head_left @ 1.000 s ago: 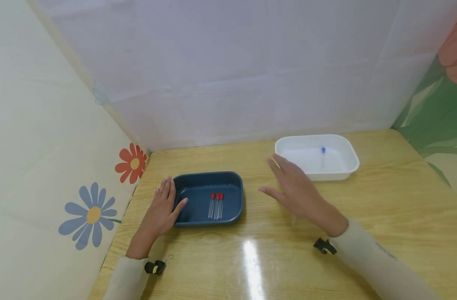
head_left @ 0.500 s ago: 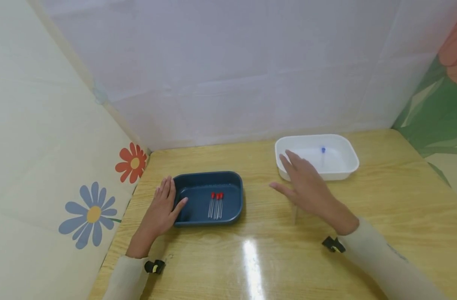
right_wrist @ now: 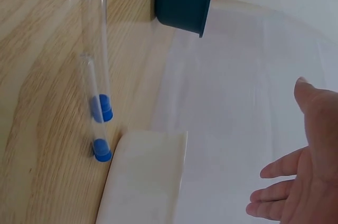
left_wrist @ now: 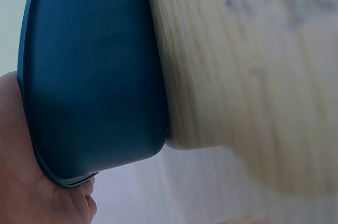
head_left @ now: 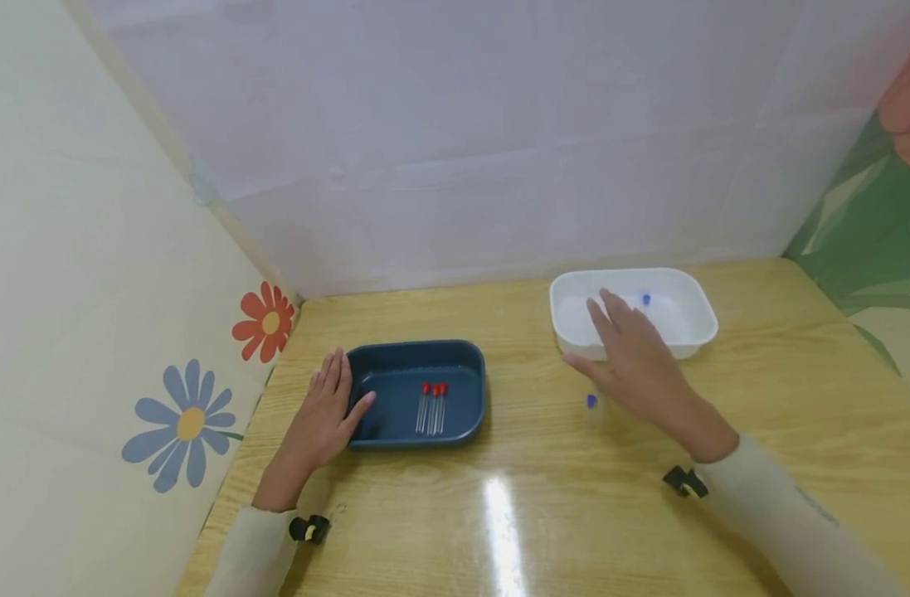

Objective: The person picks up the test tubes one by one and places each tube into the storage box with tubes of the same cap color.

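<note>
My left hand [head_left: 322,406] holds the left end of a dark blue tray [head_left: 372,352], fingers along the outside and thumb over the rim. In the left wrist view, the hand wraps the tray's edge [left_wrist: 95,76]. Inside lie 3 clear test tubes with red caps [head_left: 435,406]. My right hand [head_left: 641,356], fingers spread and nothing in it, hovers over the front left of a white tray [head_left: 689,344]. A blue-capped test tube [head_left: 646,299] lies in that tray. Below the hand, the right wrist view shows two blue-capped test tubes [right_wrist: 96,71] on the table, one mostly hidden from the head view.
The wooden table [head_left: 425,522] reaches back to a pale cloth wall [head_left: 440,166]. A flower-printed panel [head_left: 189,424] borders the left side, and another printed cloth [head_left: 873,215] stands at the right.
My right hand has moved right, further over the white tray, and a blue cap on the table has come into view beneath it. The left hand and blue tray have stayed put.
</note>
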Demonstrator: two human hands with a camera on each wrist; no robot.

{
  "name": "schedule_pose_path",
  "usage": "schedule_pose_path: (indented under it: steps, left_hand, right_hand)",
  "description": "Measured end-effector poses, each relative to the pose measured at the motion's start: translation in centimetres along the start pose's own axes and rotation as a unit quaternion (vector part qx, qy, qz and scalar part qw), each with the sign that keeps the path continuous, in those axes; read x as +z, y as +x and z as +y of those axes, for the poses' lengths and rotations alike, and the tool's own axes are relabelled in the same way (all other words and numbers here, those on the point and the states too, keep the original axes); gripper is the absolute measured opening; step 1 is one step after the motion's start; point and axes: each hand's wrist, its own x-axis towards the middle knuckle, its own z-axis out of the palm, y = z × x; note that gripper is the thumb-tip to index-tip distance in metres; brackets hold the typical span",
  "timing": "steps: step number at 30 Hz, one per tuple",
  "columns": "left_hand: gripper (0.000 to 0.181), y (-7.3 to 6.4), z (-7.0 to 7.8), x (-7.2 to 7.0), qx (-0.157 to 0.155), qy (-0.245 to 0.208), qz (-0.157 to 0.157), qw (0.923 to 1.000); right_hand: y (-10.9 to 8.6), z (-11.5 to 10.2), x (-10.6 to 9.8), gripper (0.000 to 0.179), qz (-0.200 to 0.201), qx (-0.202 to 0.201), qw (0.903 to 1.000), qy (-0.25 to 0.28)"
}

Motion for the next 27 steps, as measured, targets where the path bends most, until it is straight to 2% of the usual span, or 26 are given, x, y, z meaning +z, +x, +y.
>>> schedule_pose_path:
  steps: [5, 12, 19, 27]
  left_hand:
    - [0.085, 0.1, -0.1, 0.0, 0.002, 0.003, 0.001, 1.0]
    - [0.085, 0.1, -0.1, 0.0, 0.003, 0.002, 0.002, 1.0]
    - [0.085, 0.0, -0.1, -0.1, 0.001, 0.003, 0.003, 1.0]
    - [0.085, 0.0, 0.0, 0.0, -0.002, 0.0, -0.002, 1.0]
  right_hand:
    - [-0.1, 0.4, -0.2, 0.089, 0.002, 0.006, 1.0, -0.003]
    - [-0.1, 1.5, -0.3, 0.088, 0.037, -0.007, 0.9992, -0.011]
    - [-0.1, 2.5, -0.3, 0.088, 0.022, 0.005, 0.9997, -0.012]
    - [-0.1, 3.9, -0.6, 0.09, 0.03, 0.009, 0.9993, -0.019]
